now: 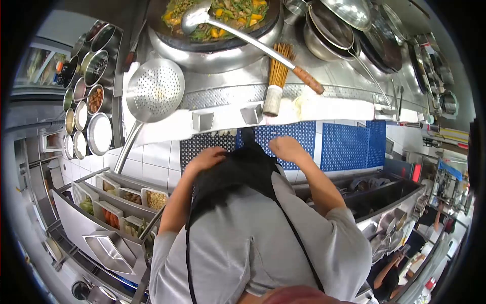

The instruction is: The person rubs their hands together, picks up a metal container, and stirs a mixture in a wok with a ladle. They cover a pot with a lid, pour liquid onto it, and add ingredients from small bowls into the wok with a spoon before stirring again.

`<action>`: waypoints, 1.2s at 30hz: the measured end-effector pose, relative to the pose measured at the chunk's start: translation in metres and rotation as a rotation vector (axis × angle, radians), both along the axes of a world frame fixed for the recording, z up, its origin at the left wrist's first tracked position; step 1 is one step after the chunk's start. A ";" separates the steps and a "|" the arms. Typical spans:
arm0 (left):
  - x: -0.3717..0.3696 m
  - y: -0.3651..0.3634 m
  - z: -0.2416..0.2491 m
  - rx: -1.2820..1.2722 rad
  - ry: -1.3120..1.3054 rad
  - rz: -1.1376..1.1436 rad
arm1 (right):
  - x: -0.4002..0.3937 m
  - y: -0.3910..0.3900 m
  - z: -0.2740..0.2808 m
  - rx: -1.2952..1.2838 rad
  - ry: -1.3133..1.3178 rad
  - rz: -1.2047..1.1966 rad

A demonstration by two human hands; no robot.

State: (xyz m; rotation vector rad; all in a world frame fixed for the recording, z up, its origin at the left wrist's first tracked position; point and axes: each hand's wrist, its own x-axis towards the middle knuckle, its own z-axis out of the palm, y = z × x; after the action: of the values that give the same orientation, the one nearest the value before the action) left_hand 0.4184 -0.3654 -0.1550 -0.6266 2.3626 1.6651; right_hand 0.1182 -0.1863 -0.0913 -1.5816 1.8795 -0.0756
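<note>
My left hand (208,158) rests at the side of my black apron (238,172), fingers lying against the cloth and holding nothing I can see. On the other side of the apron, my right hand (287,150) hangs with its fingers curled in, and no item shows in it. Ahead, a wok (202,46) holds a vegetable stir-fry (248,15) with yellow and green pieces. A long ladle (238,33) with a wooden grip lies across the wok's rim and over a bamboo wok brush (279,71). Neither hand touches these tools.
A perforated skimmer (156,91) rests at the stove's left edge, its handle pointing toward me. Metal seasoning pots (99,133) stand left of it. An open drawer (96,215) with food containers is at my left. Pots and strainers (329,30) fill the back right. Blue mats (349,144) cover the floor.
</note>
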 end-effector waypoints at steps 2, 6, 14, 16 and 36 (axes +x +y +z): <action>-0.019 0.012 -0.041 -0.061 -0.124 0.057 | -0.013 0.015 0.012 0.068 0.027 -0.042; -0.032 0.009 -0.072 -0.164 -0.488 0.011 | -0.041 0.002 0.059 0.132 -0.158 0.006; 0.059 -0.029 -0.096 -0.220 -0.505 0.431 | -0.073 -0.125 0.200 -0.836 0.199 -0.094; 0.072 -0.040 -0.093 -0.269 -0.528 0.406 | -0.086 -0.158 0.174 -0.794 0.377 0.007; 0.219 0.010 -0.126 -0.100 -0.510 0.913 | -0.064 -0.341 0.189 -0.436 -0.208 -0.590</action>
State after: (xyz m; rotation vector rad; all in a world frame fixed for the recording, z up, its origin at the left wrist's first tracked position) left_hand 0.6373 -0.3553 -0.2813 -2.0807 1.8647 1.3522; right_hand 0.0538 -0.5271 0.0981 -1.1552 2.1901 -0.9223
